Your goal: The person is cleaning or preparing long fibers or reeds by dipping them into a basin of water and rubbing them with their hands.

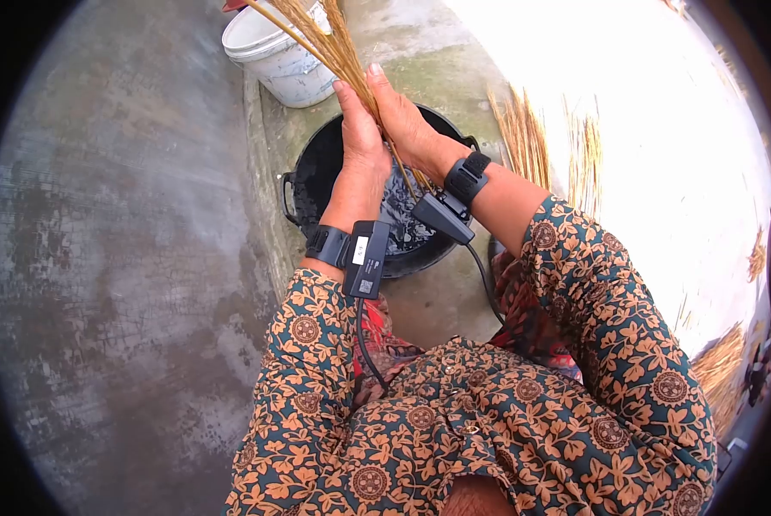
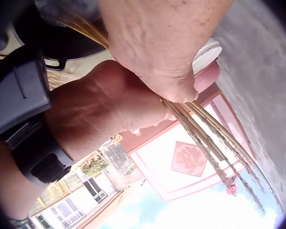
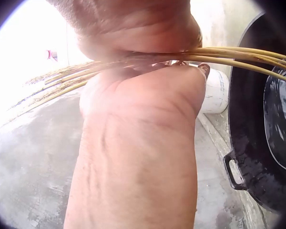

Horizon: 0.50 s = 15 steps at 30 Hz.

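You have your left hand (image 1: 364, 129) and your right hand (image 1: 411, 133) together, palm toward palm, with the straw stalks (image 1: 338, 56) pressed between them. How the fingers lie behind, I cannot tell with certainty. The stalks are above the black basin (image 1: 312, 163), their feathery heads pointing away from you, past the white bucket (image 1: 291, 73). In my judgement, the step in hand is to press or roll the stalks between the palms. I think the next move calls for an even pressure of both palms, so that the thin stalks do not slip out or bend.

The head view shows you what the wrist views do not: more straw (image 1: 523, 138) lying apart at your right side, and the wet, shining inside of the basin almost between your forearms. The left wrist view gives you the heads more clearly; they come out of the hands as several separate stems, before a diamond-shaped sheet (image 2: 189, 159). The right wrist view shows you best the line where the palms meet on the stalks, and their lower part reaching over the basin. Whether the lower ends touch the water, I cannot tell.
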### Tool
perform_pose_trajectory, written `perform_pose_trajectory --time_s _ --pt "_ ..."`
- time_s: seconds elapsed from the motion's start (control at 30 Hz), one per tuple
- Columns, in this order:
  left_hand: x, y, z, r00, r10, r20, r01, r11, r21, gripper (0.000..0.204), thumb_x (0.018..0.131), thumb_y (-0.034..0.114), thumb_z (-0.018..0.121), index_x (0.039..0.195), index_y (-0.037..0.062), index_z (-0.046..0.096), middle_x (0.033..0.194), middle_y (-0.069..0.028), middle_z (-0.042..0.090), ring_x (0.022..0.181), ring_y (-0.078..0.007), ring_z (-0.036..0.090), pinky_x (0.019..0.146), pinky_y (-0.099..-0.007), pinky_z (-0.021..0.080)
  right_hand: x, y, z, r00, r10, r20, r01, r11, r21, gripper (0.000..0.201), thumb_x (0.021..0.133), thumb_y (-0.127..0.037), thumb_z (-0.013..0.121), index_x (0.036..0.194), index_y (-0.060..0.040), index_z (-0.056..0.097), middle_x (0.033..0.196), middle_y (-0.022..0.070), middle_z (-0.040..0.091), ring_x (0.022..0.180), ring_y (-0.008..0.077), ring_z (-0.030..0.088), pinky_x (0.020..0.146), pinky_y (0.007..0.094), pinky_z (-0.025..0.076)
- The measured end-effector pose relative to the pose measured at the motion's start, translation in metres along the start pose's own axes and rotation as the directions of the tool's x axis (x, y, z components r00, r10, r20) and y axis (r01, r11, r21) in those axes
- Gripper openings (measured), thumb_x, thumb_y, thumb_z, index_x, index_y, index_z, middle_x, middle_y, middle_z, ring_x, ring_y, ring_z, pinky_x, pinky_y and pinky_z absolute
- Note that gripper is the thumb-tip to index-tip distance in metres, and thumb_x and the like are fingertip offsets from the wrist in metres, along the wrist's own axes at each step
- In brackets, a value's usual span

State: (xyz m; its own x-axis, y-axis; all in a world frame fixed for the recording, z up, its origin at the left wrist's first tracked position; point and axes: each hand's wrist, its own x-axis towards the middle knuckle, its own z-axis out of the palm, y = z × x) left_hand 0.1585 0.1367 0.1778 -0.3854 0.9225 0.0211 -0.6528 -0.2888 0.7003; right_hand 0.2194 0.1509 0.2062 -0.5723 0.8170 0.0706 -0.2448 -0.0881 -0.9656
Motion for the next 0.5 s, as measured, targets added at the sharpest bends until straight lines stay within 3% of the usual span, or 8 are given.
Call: perform_pose_trajectory --time_s 0.07,0.17,0.2,0.27,0.33,0.4,0.43,0.5 --pt "0.007 0.005 -0.008 0.986 -0.015 -0.165 0.006 0.998 -0.056 0.053 0.097 0.054 0.021 0.118 0.012 0.045 0.107 -0.002 0.051 0.1 -0.0151 0.051 0.087 -0.0326 0.045 -0.011 -0.001 0.012 1.0 0.02 0.005 -0.02 1.0 0.019 0.072 0.095 -0.057 0.028 0.136 0.0023 0.035 0.134 0.0176 0.04 0.124 0.0225 0.038 0.105 0.0316 0.028" --pt "-0.002 0.018 0.001 0.981 0.114 -0.16 -0.117 0.993 -0.008 0.048 0.097 0.054 0.023 0.108 0.0134 0.047 0.095 0.0002 0.051 0.086 -0.0133 0.053 0.075 -0.0311 0.048 -0.012 0.002 0.015 0.986 0.002 0.168 0.014 0.995 -0.099 0.076 0.091 -0.063 0.028 0.141 -0.0061 0.031 0.142 0.0167 0.032 0.132 0.0225 0.028 0.109 0.0333 0.021" --pt "-0.001 0.017 0.0 0.986 0.088 -0.14 -0.092 0.996 -0.019 0.049 0.096 0.054 0.023 0.109 0.0133 0.047 0.095 0.0001 0.051 0.086 -0.0134 0.053 0.074 -0.0307 0.048 -0.012 0.002 0.017 0.976 -0.012 0.216 0.046 0.987 -0.151 0.078 0.089 -0.067 0.028 0.143 -0.0095 0.03 0.144 0.0161 0.03 0.135 0.0223 0.025 0.11 0.0343 0.019" --pt "0.001 0.008 -0.004 0.995 0.032 -0.098 -0.036 0.999 -0.041 0.05 0.096 0.055 0.024 0.109 0.0132 0.047 0.096 0.0 0.051 0.085 -0.0136 0.053 0.073 -0.0299 0.047 -0.012 -0.003 0.015 0.989 0.034 0.141 -0.023 0.997 -0.074 0.073 0.091 -0.064 0.03 0.142 -0.0108 0.032 0.137 0.0141 0.038 0.125 0.0205 0.036 0.105 0.0326 0.028" --pt "-0.003 0.004 0.004 0.999 0.027 0.033 -0.025 0.998 -0.058 0.054 0.096 0.056 0.024 0.12 0.0133 0.045 0.106 -0.0006 0.051 0.097 -0.0132 0.051 0.082 -0.0292 0.046 -0.006 -0.006 0.012 0.997 0.067 0.042 -0.066 0.998 -0.009 0.071 0.092 -0.062 0.03 0.141 -0.0112 0.034 0.131 0.0125 0.044 0.117 0.0191 0.043 0.101 0.0318 0.034" --pt "-0.014 -0.001 0.017 0.995 0.036 0.096 -0.035 0.999 -0.011 0.056 0.096 0.057 0.024 0.125 0.0134 0.043 0.111 -0.0008 0.05 0.102 -0.0131 0.05 0.086 -0.0287 0.045 -0.001 -0.007 0.003 0.996 0.037 0.081 -0.038 0.999 0.008 0.072 0.092 -0.062 0.03 0.141 -0.0105 0.033 0.126 0.0124 0.047 0.113 0.0182 0.045 0.098 0.0313 0.036" --pt "-0.018 0.002 0.021 0.993 0.054 0.11 -0.056 0.998 0.017 0.058 0.095 0.057 0.024 0.13 0.0132 0.04 0.115 -0.0013 0.05 0.106 -0.0138 0.05 0.09 -0.0286 0.044 0.0 -0.008 -0.002 0.995 0.023 0.099 -0.024 1.0 0.017 0.072 0.092 -0.062 0.03 0.141 -0.0102 0.033 0.124 0.0124 0.048 0.111 0.0177 0.046 0.097 0.0311 0.037" --pt "-0.016 0.007 0.018 0.999 0.048 0.002 -0.048 0.998 0.028 0.056 0.095 0.057 0.026 0.125 0.0131 0.042 0.11 -0.0004 0.05 0.101 -0.0128 0.05 0.086 -0.0283 0.045 0.0 -0.005 0.003 0.995 -0.035 0.097 0.031 0.998 0.046 0.073 0.092 -0.062 0.03 0.14 -0.0074 0.034 0.123 0.0148 0.048 0.11 0.0178 0.047 0.096 0.0317 0.038"
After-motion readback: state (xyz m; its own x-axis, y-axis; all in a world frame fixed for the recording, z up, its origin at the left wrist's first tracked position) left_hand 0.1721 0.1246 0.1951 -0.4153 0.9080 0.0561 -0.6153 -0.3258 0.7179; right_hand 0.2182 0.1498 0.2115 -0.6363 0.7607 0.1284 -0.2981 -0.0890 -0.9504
